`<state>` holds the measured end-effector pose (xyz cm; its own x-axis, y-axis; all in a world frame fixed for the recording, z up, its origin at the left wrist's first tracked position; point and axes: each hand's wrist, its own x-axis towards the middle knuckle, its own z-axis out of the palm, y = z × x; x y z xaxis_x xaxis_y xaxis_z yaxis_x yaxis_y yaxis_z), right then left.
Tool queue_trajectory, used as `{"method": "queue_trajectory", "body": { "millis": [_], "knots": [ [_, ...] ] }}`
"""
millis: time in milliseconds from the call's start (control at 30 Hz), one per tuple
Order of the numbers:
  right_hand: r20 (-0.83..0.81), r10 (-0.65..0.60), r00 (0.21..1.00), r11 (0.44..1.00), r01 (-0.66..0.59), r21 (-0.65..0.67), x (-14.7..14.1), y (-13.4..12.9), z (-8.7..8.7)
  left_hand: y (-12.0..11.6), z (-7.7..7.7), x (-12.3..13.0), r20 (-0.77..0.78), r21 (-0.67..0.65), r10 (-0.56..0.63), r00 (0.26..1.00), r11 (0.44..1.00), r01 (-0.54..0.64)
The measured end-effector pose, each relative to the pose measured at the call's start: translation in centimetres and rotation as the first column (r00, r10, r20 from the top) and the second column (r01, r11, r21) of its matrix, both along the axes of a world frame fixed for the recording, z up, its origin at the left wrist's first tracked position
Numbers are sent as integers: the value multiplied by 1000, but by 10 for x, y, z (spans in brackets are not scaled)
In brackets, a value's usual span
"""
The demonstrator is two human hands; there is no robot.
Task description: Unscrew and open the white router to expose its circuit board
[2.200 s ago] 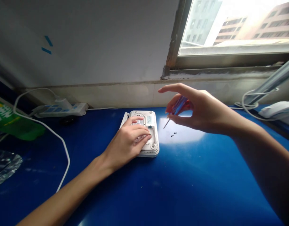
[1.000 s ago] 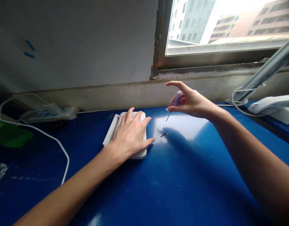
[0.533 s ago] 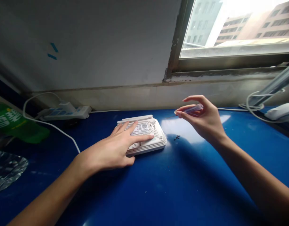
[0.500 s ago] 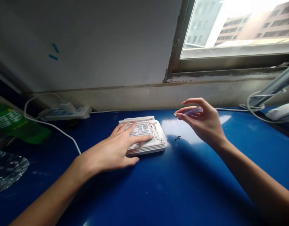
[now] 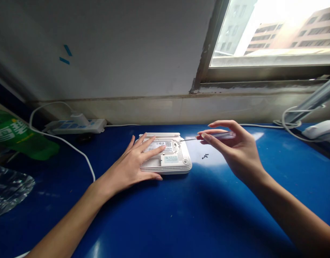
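A white router [image 5: 175, 163] lies upside down on the desk, its perforated base and printed labels facing up. My left hand [image 5: 135, 161] rests flat on it with the fingers spread, holding it down. My right hand [image 5: 229, 147] pinches a small screwdriver [image 5: 221, 135] with a clear handle, held almost level. Its thin metal shaft [image 5: 189, 139] points left, and the tip is at a round recess near the router's far right corner. I cannot tell whether the tip is seated. A few small dark screws [image 5: 205, 156] lie on the desk to the right of the router, below my right hand.
The blue desk [image 5: 181, 218] runs along a wall under a window. A power strip [image 5: 76, 126], a white cable, a green bottle [image 5: 17, 135] and crumpled clear plastic [image 5: 9, 190] lie left. A white device [image 5: 320, 129] and a metal bar [image 5: 312, 102] stand right.
The router has turned slightly, its long edge now square to me. My right hand has moved down and left, bringing the screwdriver level with its tip at the router.
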<state>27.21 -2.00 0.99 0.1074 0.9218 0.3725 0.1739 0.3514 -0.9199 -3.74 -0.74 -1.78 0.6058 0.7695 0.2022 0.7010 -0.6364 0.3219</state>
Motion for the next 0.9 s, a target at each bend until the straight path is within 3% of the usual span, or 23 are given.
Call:
{"method": "queue_trajectory", "body": {
  "millis": [167, 300, 433, 500, 600, 700, 900],
  "knots": [
    [-107, 209, 972, 961, -224, -161, -10, -5, 0, -14, 3, 28, 327, 106, -10, 945, 994, -26],
    [-157, 258, 953, 927, -290, -238, -18, -9, -4, -21, 2, 48, 484, 197, -123, 866, 980, 29],
    [-191, 277, 942, 912, -320, -255, -18, -8, -8, -19, 4, 53, 555, 168, -183, 812, 980, 106],
    [-190, 292, 937, 911, -333, -244, -15, -7, -9, -17, 9, 56, 632, 99, -141, 763, 990, 100],
    [-203, 278, 939, 917, -322, -235, -11, -4, -9, -14, 17, 65, 771, -130, 52, 635, 989, 76],
    [-226, 229, 947, 928, -283, -242, -8, -2, -7, -7, 22, 75, 858, -340, 243, 452, 929, 145],
    [-234, 125, 964, 957, -180, -229, -2, 3, -4, 6, 26, 69, 931, -365, 350, 102, 896, 255]
  ]
}}
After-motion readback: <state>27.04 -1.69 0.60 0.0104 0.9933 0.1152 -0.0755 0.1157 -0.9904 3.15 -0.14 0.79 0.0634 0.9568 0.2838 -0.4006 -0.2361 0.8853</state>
